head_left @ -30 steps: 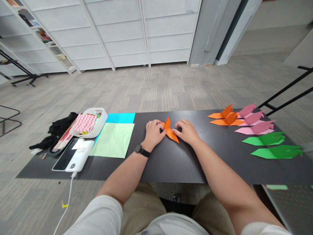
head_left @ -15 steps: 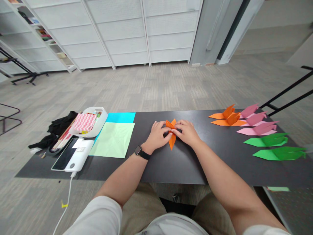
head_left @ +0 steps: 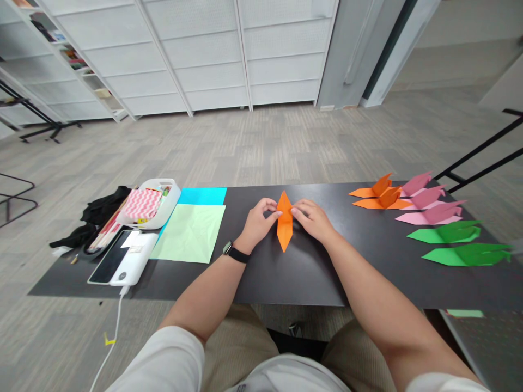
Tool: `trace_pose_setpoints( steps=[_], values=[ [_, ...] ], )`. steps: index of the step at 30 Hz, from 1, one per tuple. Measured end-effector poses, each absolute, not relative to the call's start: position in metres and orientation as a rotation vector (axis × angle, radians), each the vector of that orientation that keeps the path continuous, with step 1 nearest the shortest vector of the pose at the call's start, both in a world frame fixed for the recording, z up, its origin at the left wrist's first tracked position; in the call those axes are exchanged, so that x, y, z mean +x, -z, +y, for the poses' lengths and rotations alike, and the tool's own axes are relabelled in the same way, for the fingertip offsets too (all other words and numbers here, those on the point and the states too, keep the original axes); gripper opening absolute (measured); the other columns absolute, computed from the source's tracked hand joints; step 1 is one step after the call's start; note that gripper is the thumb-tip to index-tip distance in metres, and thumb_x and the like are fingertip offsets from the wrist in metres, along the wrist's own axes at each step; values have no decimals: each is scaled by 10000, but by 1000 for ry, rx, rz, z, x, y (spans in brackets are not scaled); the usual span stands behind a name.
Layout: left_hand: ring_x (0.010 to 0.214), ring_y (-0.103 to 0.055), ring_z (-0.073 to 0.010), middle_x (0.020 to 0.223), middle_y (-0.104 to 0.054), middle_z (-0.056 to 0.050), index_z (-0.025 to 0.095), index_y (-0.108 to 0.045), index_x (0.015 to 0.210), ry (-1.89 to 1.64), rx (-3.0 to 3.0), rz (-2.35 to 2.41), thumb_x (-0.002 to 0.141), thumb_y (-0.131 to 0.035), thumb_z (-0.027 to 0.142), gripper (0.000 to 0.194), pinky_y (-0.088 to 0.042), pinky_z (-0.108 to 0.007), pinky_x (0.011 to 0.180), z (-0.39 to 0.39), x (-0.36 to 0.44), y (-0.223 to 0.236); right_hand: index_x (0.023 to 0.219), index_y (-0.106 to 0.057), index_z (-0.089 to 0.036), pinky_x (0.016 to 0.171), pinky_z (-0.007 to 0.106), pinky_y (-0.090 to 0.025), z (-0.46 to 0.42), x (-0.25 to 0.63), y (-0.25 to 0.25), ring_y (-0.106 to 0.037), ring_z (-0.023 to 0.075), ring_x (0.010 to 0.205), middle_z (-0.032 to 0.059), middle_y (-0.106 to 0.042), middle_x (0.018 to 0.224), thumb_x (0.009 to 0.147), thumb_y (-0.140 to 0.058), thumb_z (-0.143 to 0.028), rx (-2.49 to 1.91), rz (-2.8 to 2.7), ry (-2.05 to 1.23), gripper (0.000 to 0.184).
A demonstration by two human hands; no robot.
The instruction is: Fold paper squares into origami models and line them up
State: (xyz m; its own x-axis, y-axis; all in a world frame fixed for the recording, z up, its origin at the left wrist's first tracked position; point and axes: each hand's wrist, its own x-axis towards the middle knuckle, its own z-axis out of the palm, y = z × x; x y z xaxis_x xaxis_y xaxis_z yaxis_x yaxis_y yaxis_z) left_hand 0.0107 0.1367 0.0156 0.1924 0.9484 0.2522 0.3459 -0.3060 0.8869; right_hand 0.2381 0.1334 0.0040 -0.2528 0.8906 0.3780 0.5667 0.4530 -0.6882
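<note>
A folded piece of orange origami paper (head_left: 285,228) stands between my hands over the dark table, long and pointed at both ends, its flat face toward me. My left hand (head_left: 261,219) pinches its left edge between thumb and fingers. On the opposite edge, my right hand (head_left: 311,219) grips it the same way, thumb in front. Fingertips behind the paper are hidden. To the right lie finished-looking folded birds: two orange ones (head_left: 386,202), several pink ones (head_left: 433,214) and two green ones (head_left: 466,256).
Left of my hands lie a pale green sheet (head_left: 190,234) and a blue sheet (head_left: 208,195) on the black table (head_left: 261,283). Farther left are a white box (head_left: 174,196) with a pink patterned pack, a phone (head_left: 107,258), a cabled white power bank (head_left: 133,260) and black cloth (head_left: 104,204).
The orange paper's side flaps, spread between my fingers before, now lie flat as one long diamond-like shape. My hands have moved slightly apart to its two edges.
</note>
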Motion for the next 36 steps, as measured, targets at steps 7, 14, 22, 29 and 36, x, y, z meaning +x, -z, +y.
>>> trace_pose_setpoints(
  steps=[7,14,22,29,36],
  values=[
    [999,-762,-206,990,-783,-13,235,-671,1068,-1039,1942,1227,891,-790,184,219,-554,-391,1030,134,10,-19,1234,-715,-284,1017,466,-569,128,246,-23,-720,259,1071,76,-764,1119,1011,-580,-362,-1204,-1693,-387,272],
    [995,-771,-212,980,-786,-11,239,-668,1090,-968,1929,1130,873,-812,205,263,-574,-390,1016,133,13,-19,1255,-693,-287,1020,488,-586,118,241,-30,-745,262,1058,66,-793,1113,962,-617,-282,-1104,-1749,-355,304],
    [954,-778,-195,953,-783,1,237,-654,1078,-957,1878,1078,847,-814,158,292,-576,-356,1002,130,14,-24,1263,-694,-292,1001,470,-599,119,240,-27,-761,248,1006,51,-796,1075,933,-618,-232,-1093,-1773,-349,344],
    [981,-781,-193,947,-791,15,249,-627,1129,-921,1785,1072,880,-792,198,303,-557,-353,1007,130,14,-17,1185,-679,-286,981,468,-586,116,239,-30,-751,256,971,46,-784,1000,932,-619,-241,-1098,-1777,-305,264],
    [967,-767,-182,949,-784,8,236,-621,1129,-939,1725,1028,888,-780,203,290,-548,-337,994,132,13,-13,1042,-668,-282,932,451,-579,116,241,-34,-734,259,960,49,-771,976,938,-616,-238,-1089,-1795,-287,125]
  ],
)
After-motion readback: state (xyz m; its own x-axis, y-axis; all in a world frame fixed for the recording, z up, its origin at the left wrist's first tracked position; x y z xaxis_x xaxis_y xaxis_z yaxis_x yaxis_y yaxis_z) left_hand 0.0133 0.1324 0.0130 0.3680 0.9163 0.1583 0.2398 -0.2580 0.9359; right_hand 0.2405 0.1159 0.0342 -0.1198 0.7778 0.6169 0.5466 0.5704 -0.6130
